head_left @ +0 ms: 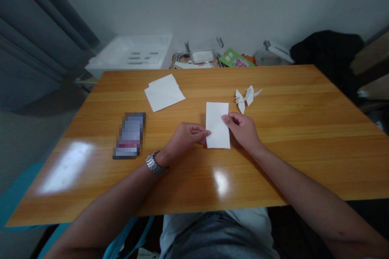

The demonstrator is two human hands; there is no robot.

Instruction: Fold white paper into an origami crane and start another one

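A white, faintly lined sheet of paper (pixel 217 129), upright and rectangular, is held just in front of me near the middle of the table. My left hand (pixel 193 134) pinches its left edge low down, thumb on top. At its upper right edge, my right hand (pixel 242 127) grips it between thumb and fingers. Folded white paper figures (pixel 247 98), which look like origami cranes, lie just beyond my right hand. Farther left rests a small stack of white paper sheets (pixel 165 93). A metal watch (pixel 155 163) is on my left wrist.
On the wooden table (pixel 304 129), a phone (pixel 130 135) with a blurred screen lies left of my left hand. Behind the far edge are a white foam box (pixel 133 52), a green booklet (pixel 235 58) and a black cloth-like heap (pixel 328 52).
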